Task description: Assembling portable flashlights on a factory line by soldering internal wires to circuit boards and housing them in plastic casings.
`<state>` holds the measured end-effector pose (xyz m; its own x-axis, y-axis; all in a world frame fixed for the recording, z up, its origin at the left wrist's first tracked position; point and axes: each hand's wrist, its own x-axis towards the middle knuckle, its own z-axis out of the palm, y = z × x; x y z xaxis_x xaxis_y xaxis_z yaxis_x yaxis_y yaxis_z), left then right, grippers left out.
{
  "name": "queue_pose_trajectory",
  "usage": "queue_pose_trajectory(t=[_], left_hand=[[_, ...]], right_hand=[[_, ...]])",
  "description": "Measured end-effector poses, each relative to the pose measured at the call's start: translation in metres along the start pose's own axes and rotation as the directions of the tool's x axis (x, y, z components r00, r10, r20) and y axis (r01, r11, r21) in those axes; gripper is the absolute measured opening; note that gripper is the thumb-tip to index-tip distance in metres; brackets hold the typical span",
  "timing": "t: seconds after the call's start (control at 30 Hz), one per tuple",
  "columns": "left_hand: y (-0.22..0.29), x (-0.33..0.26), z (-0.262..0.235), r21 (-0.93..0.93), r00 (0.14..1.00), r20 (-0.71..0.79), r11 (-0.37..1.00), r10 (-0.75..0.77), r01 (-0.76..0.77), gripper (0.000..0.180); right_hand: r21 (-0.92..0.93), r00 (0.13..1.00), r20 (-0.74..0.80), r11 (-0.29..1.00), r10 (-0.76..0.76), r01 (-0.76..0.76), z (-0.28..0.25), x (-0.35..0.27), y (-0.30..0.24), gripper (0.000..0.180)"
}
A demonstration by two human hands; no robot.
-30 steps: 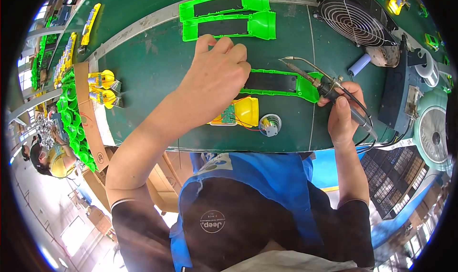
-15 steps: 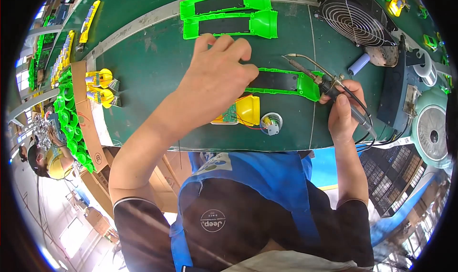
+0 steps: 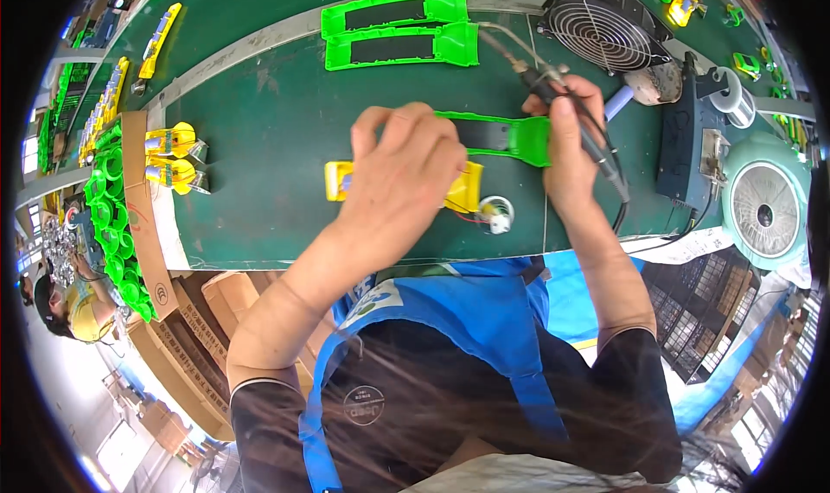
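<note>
My right hand is closed around a soldering iron with a thin metal tube along its tip, which points up and left toward the far green shells. My left hand is over a yellow flashlight-like housing, fingers curled down; its fingertips and anything in them are hidden. A thin red wire runs from the housing to a round lamp head on the right. Just beyond the hands lies a green plastic shell with a dark panel, partly covered by my left hand.
Two green shells lie at the back. A black fan, a blue-grey soldering station, a solder spool and a pale green round fan stand on the right. Yellow lamp parts and a carton of green parts sit left.
My left hand has come down nearer, over the yellow housing. My right hand has carried the soldering iron left and away from me. The whole view has shifted slightly.
</note>
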<state>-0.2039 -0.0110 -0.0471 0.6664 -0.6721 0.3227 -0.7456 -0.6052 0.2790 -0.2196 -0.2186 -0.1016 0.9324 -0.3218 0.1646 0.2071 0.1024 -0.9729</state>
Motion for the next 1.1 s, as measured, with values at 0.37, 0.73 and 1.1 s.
queue_pose_trajectory(t=[0.37,0.73,1.1], left_hand=[[0.008,0.001,0.019,0.053,0.99,-0.047,0.989,-0.136,0.139,0.015],[0.008,0.018,0.011,0.114,0.962,0.25,0.99,-0.11,0.084,0.003],[0.006,0.025,0.007,0.135,0.949,0.298,0.989,-0.105,0.067,0.004]], right_hand=[[0.346,0.986,0.095,0.924,0.137,-0.162,-0.027,-0.018,-0.01,0.028],[-0.18,0.79,0.344,0.861,0.508,-0.476,-0.055,0.011,-0.046,0.018],[-0.307,0.817,0.382,0.894,0.431,-0.327,-0.05,0.01,-0.048,0.017]])
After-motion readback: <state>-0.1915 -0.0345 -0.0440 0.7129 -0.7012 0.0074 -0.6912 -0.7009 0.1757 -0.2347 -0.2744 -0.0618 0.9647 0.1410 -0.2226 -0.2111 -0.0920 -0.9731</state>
